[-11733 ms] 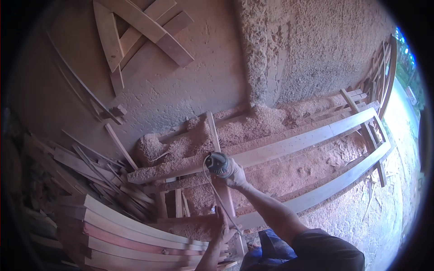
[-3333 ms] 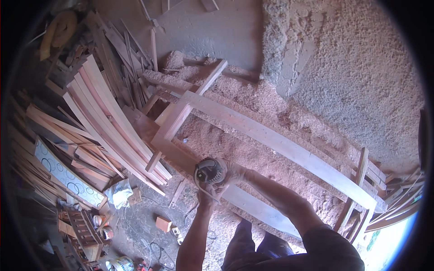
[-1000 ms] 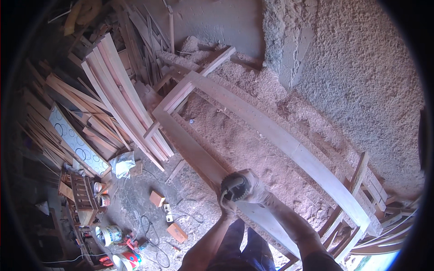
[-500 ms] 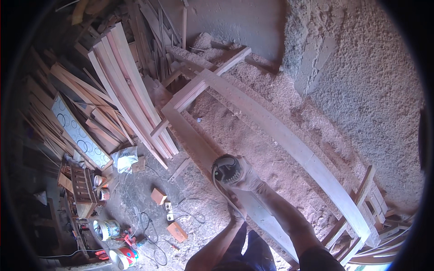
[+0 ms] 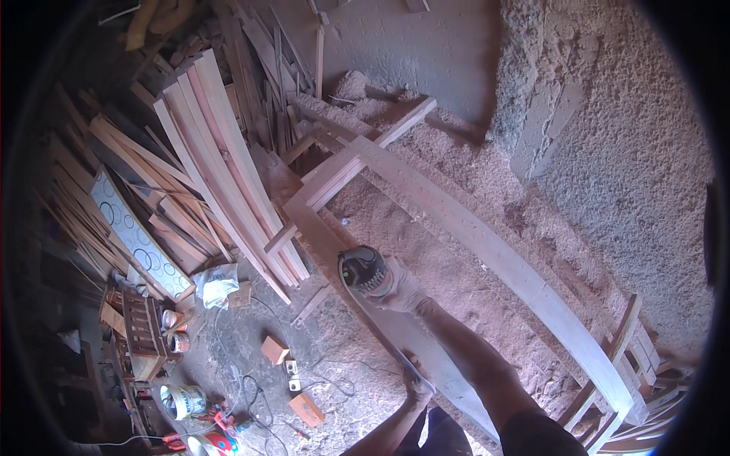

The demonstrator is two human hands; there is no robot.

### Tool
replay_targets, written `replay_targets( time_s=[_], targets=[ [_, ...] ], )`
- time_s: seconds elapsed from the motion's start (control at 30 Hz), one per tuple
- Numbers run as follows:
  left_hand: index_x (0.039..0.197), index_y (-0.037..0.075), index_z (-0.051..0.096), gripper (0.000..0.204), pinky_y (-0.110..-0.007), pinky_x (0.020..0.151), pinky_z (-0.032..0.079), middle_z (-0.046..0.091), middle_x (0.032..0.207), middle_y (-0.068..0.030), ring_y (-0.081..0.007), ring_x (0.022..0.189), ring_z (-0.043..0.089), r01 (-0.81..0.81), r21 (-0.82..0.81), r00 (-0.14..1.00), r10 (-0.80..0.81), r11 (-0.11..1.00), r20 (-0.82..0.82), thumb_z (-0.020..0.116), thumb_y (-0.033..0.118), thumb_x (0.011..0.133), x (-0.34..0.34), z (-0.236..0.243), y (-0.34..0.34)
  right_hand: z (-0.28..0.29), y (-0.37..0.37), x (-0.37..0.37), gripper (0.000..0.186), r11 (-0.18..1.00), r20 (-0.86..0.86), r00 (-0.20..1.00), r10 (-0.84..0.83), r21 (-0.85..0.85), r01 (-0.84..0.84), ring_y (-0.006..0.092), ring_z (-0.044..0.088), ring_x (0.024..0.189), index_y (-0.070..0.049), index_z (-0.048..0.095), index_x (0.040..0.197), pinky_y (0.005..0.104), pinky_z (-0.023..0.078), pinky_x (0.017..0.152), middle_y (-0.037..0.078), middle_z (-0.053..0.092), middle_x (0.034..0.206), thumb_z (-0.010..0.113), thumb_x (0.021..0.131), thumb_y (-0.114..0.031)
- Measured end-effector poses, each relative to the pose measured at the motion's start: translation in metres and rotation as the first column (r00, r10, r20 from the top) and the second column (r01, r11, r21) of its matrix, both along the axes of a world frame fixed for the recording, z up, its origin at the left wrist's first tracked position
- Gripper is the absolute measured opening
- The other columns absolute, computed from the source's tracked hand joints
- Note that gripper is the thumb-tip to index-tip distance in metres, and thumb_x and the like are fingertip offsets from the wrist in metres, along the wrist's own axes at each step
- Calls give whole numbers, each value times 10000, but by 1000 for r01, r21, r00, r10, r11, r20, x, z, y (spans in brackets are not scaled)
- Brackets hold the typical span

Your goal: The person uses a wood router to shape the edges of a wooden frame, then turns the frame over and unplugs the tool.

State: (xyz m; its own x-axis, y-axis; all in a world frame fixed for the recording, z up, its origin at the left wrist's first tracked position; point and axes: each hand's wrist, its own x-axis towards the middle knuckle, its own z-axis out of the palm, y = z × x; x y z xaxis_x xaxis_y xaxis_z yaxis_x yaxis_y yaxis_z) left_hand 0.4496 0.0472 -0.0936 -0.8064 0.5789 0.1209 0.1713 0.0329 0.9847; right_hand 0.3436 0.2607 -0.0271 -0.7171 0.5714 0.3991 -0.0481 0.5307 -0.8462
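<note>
A power sander with a dark round body rests on the near long board of a rectangular wooden frame. My right hand is wrapped round the sander from its right side. From the sander a thin cord runs down along the board's left edge. My left hand is closed on this cord, beside the same edge and close to my body. The frame's far long board lies to the right, and a short crosspiece joins the two at the top.
Long planks lean in a stack at upper left. Bricks, a white socket block, loose cables and paint buckets are on the floor at lower left. Sawdust covers the ground inside the frame; a rough wall stands right.
The sander and my right hand have moved up and left along the near board. My left hand has shifted down and right, farther from the sander. The whole view has tilted slightly.
</note>
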Motion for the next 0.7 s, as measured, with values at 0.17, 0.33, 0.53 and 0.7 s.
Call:
replay_targets(
  time_s=[0.17, 0.33, 0.53, 0.7],
  targets=[
    [1535, -86, 329, 548, -462, 967, 476, 552, 1152, -241, -337, 1032, 575, 90, -55, 991, -95, 994, -95, 448, 256, 1124, -7, -36, -21, 16, 20, -54, 853, 980, 33, 998, 49, -194, -41, 292, 644, 1192, -110, 539, 1397, 390, 519, 1037, 119, 637, 1286, 968, 685, -301],
    [1680, -46, -3, 901, -507, 1207, 355, 268, 1640, -332, -456, 1408, 449, 233, -127, 972, -231, 964, 34, 593, 163, 1037, -39, 14, -14, 14, 19, -41, 869, 964, 78, 992, 102, -255, -79, 279, 637, 1225, -104, 523, 1403, 377, 521, 1051, 129, 624, 1301, 967, 688, -323],
    [1535, -39, 405, 524, -440, 1079, 447, 501, 1459, -218, -336, 1306, 543, -182, -81, 931, 145, 980, -336, 582, 175, 1091, -93, 56, -28, 14, -14, 45, 889, 980, 70, 994, 81, -186, -67, 277, 620, 1245, -112, 540, 1415, 356, 507, 1068, 118, 601, 1321, 981, 673, -324],
    [1377, -9, 522, 601, -502, 1022, 467, 561, 1353, -239, -394, 1211, 575, 215, -264, 802, -324, 940, -502, 827, 28, 860, -48, 73, -71, 35, -49, 130, 1147, 968, 168, 977, 134, -235, -92, 256, 586, 1332, -122, 430, 1580, 370, 448, 1165, 85, 603, 1415, 1026, 604, -208]
  ],
)
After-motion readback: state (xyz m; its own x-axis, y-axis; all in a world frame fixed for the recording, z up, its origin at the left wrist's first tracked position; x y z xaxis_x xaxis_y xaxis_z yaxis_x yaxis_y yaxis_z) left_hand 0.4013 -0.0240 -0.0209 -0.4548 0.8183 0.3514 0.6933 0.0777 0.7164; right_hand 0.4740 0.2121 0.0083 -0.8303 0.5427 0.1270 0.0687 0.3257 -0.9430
